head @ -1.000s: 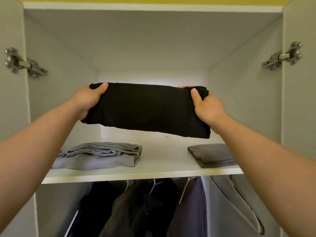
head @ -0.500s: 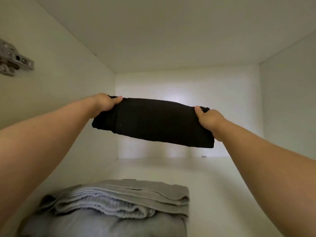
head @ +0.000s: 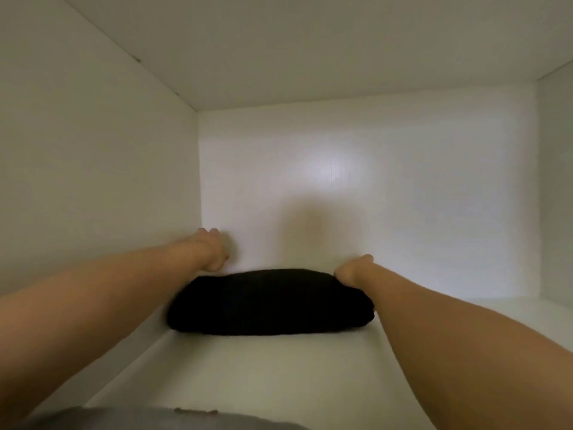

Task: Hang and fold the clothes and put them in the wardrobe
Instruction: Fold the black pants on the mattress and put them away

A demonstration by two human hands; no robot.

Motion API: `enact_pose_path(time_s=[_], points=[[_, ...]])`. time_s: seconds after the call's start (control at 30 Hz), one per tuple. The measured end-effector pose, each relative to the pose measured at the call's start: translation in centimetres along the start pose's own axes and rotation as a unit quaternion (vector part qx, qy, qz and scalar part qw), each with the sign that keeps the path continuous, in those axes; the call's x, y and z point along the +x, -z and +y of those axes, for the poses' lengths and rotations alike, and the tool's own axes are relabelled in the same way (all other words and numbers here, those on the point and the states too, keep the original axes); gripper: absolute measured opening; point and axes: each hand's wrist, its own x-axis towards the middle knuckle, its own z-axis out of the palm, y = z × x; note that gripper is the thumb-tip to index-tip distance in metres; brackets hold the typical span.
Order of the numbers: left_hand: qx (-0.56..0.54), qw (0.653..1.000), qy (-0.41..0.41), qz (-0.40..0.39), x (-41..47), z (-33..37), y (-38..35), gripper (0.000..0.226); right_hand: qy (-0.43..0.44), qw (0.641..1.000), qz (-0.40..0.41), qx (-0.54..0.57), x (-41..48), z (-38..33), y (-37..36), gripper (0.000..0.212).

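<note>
**Right grip [head: 353, 270] on the garment, left grip [head: 210, 252] unclear, bundle down on the shelf**

Wardrobe [head: 93, 150]: the view looks deep into one white upper compartment, with its side walls, ceiling and back panel all around.

Shelf [head: 263, 373]: this is the compartment's floor, and it carries the clothes.

Garment [head: 269, 302]: a black folded bundle lying flat on the shelf at the back. It sits close to the back panel, with its left end near the left wall. Its long axis runs left to right, roughly parallel to the back panel. No collar, hem or sleeve shows, so I cannot tell which end is which.

Grey clothes [head: 124, 420]: a blurred strip shows at the bottom edge, at the front of the shelf and well apart from the black bundle.

Grips: the right one has its fingers curled over the far right corner of the garment and seems to be holding it. The left one sits at the far left end with bent fingers, close to the back panel. The blur hides whether it holds the cloth or only hovers above it.

Progress, as a judgement: this piece is folded and placed, so its step is nearly over. What is left is letting go and drawing both arms out. Whether more clothes wait to be folded or hung cannot be seen from here.
</note>
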Motion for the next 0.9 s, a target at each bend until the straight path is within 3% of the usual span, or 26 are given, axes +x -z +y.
enact_pose_path(time_s=[0.1, 0.17, 0.23, 0.3, 0.4, 0.5, 0.6, 0.67, 0.77, 0.9], points=[[0.000, 0.994, -0.082, -0.077, -1.9, 3.9, -2.1, 0.047, 0.027, 0.987, 0.087, -0.132, 0.8, 0.1, -1.3, 0.073], [-0.011, 0.987, -0.094, -0.133, -2.9, 5.8, -3.7, 0.052, 0.116, 0.966, 0.139, -0.182, 0.6, -1.1, -1.1, 0.051], [-0.024, 0.983, -0.091, -0.160, -2.9, 6.2, -5.1, 0.056, 0.195, 0.957, 0.096, -0.194, -0.1, -2.9, -1.8, 0.032], [-0.023, 0.981, -0.107, -0.158, -2.3, 5.6, -5.6, 0.051, 0.239, 0.946, 0.013, -0.220, -0.7, -4.0, -3.3, 0.051], [-0.038, 0.973, -0.142, -0.175, -1.2, 4.2, -6.2, 0.060, 0.211, 0.936, -0.093, -0.267, -0.5, -4.0, -6.4, 0.083], [-0.062, 0.964, -0.141, -0.216, 0.0, 3.1, -6.2, 0.082, 0.175, 0.944, -0.103, -0.262, 0.3, -2.8, -8.1, 0.095], [-0.075, 0.919, -0.133, -0.363, 1.0, 1.0, -4.5, 0.096, 0.169, 0.942, -0.135, -0.258, 0.7, -2.4, -7.7, 0.117], [-0.055, 0.894, -0.174, -0.410, 1.6, -0.2, -4.2, 0.118, 0.170, 0.930, -0.196, -0.261, 1.2, -2.7, -6.8, 0.133], [0.066, 0.919, -0.198, -0.335, 2.0, 0.0, -4.9, 0.134, 0.159, 0.912, -0.232, -0.300, 2.0, -3.2, -6.0, 0.135], [0.104, 0.936, -0.192, -0.277, 1.8, 0.8, -5.4, 0.130, 0.215, 0.906, -0.149, -0.334, 2.3, -2.6, -7.1, 0.124]])
